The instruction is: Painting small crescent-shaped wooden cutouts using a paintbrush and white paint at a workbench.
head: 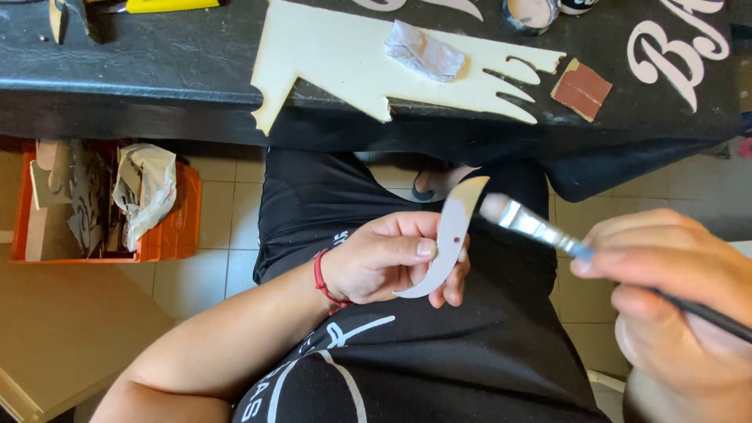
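My left hand [388,262] pinches a small curved wooden cut-out [448,239], crescent shaped, mostly painted pale grey with a bare tan tip and a small hole. A red cord is tied around that wrist. My right hand [677,294] grips a flat paintbrush [540,227] with a metal ferrule and dark handle. Its pale-loaded bristles sit just right of the cut-out's upper tip, nearly touching it. Both hands hover over my lap in dark clothing.
A black workbench [157,70] spans the top, carrying a large pale wooden cut-out [337,55], a crumpled grey rag [423,51], a sandpaper square [581,88] and a paint pot [531,13]. An orange crate [168,227] of scraps stands on the tiled floor at left.
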